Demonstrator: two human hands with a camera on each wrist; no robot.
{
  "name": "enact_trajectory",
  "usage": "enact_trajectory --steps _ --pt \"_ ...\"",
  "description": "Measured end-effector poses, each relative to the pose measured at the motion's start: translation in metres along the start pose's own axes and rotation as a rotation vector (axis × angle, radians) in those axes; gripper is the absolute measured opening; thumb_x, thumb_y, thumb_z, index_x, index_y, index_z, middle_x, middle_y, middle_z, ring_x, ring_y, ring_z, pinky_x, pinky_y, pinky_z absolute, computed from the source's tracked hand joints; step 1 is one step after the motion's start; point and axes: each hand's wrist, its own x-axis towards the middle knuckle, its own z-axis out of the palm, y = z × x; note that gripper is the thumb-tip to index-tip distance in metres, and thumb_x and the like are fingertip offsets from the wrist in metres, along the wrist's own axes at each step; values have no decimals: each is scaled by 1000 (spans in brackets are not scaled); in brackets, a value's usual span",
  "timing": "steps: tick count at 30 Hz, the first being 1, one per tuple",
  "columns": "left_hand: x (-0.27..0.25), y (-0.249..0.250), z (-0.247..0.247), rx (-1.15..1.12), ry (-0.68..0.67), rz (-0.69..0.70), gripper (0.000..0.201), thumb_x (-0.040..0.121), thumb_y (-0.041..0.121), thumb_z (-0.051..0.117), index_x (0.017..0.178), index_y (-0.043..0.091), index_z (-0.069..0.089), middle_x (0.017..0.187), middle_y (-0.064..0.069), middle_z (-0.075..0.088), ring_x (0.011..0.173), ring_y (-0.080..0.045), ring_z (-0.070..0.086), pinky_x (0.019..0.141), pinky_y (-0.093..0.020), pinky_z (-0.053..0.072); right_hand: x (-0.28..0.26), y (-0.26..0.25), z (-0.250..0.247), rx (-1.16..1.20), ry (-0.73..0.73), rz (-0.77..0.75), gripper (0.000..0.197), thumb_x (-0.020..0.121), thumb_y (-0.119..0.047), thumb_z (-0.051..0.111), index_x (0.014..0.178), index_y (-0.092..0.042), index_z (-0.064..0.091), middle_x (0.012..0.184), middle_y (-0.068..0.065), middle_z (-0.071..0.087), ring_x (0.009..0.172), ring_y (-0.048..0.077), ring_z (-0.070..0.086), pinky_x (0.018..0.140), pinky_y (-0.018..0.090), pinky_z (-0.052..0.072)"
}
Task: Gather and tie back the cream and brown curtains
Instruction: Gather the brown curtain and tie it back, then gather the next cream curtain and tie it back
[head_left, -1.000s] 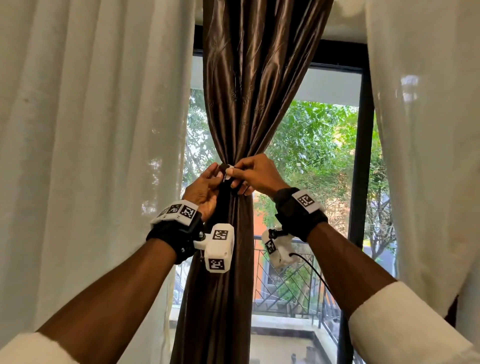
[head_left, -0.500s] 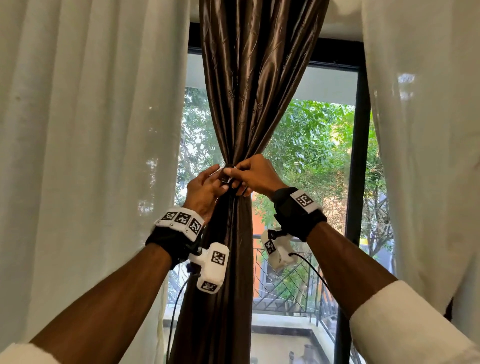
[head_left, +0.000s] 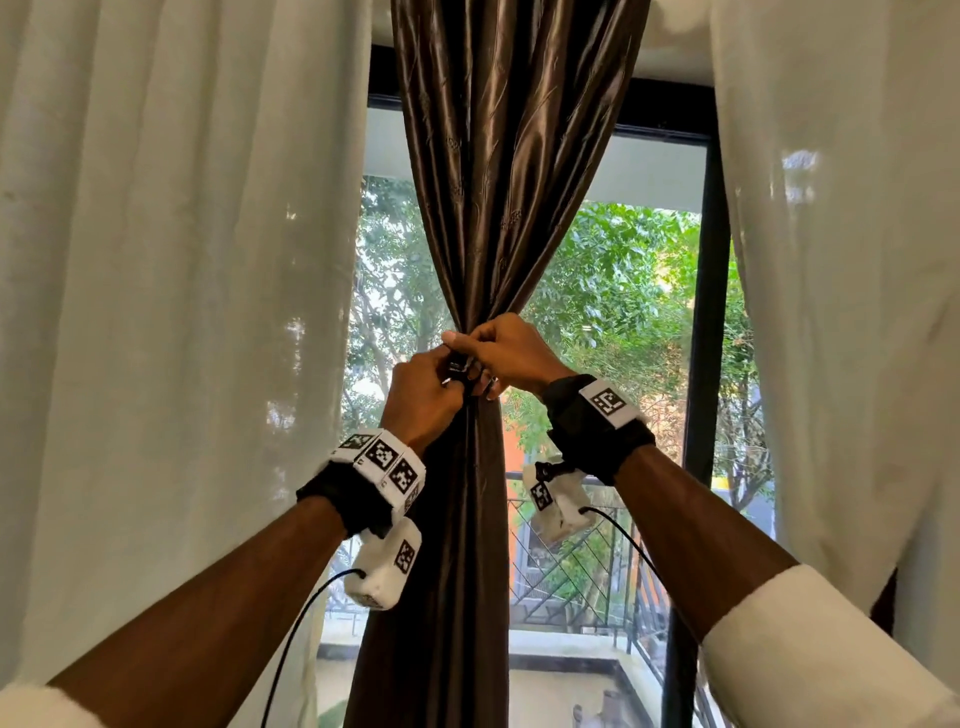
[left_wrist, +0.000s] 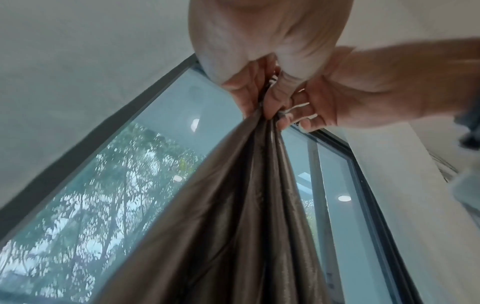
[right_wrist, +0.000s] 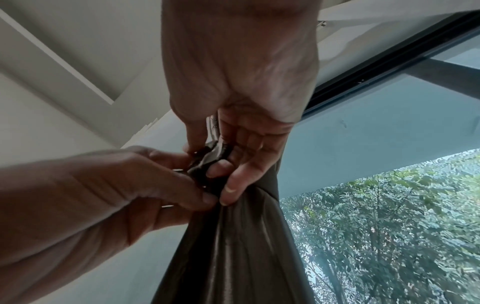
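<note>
I see the brown curtain (head_left: 498, 208) gathered into one narrow bunch in the middle of the window, and both my hands meet at its tightest point. Above the hands the satin fans out wide toward the top; below them it falls straight down between my two forearms.

My left hand (head_left: 423, 395) sits on the left side of the bunch with its fingers curled in against the fabric. In the left wrist view the fingertips (left_wrist: 272, 107) pinch the folds together just where the cloth begins to spread. My right hand (head_left: 511, 351) is slightly higher and touches the left one; its fingers are bent over the front of the bunch. In the right wrist view the right fingers (right_wrist: 233, 185) and the left thumb press a small dark knot or band of the same glossy material (right_wrist: 210, 156) between them. Whether this is a separate tie or a fold of the curtain itself, I cannot tell.

To the left of my left hand hangs a cream curtain (head_left: 171, 312), loose and not gathered, reaching down past my left forearm. To the right of my right hand hangs the other cream curtain (head_left: 841, 312), well apart from the hands.

Behind the hands is the window glass with a dark frame post (head_left: 706, 312) on the right, and outside there are green trees (head_left: 613, 291) and a metal balcony railing (head_left: 587, 566) lower down
</note>
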Motion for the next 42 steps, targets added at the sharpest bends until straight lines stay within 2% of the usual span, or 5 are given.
enact_trajectory --steps 10,16,21,33,42 --pt "-6 3 4 42 -210 -106 69 79 -8 44 140 24 44 120 -11 66 84 -25 63 53 -16 38 2 20 19 -391 272 -55 26 84 -41 62 69 -20 66 74 9 69 76 30 64 62 35 47" --pt "-7 0 6 -4 -130 -234 56 81 -8 45 131 15 51 125 -3 64 110 -21 62 81 -22 49 -15 30 26 -559 357 -80 41 92 -52 49 112 -16 54 98 12 70 92 35 64 70 38 47" --pt "-17 -12 6 0 63 -288 39 87 9 55 125 15 55 123 -3 66 115 -21 61 102 -33 46 -34 22 38 -484 631 -109 29 97 -38 47 103 -12 56 88 13 69 80 37 65 62 37 44" --pt "-79 -89 -84 378 722 -315 58 78 24 67 130 17 43 137 -4 49 127 -28 41 98 -48 35 -41 -2 154 -245 80 -79 25 88 -43 59 86 -20 68 80 2 73 83 24 67 76 39 53" --pt "-77 -143 -140 76 -154 -304 36 79 20 73 112 14 63 111 -5 70 98 -21 66 84 -23 46 -21 -50 229 -12 156 236 77 77 -80 42 113 -14 54 109 11 68 103 29 62 90 40 47"
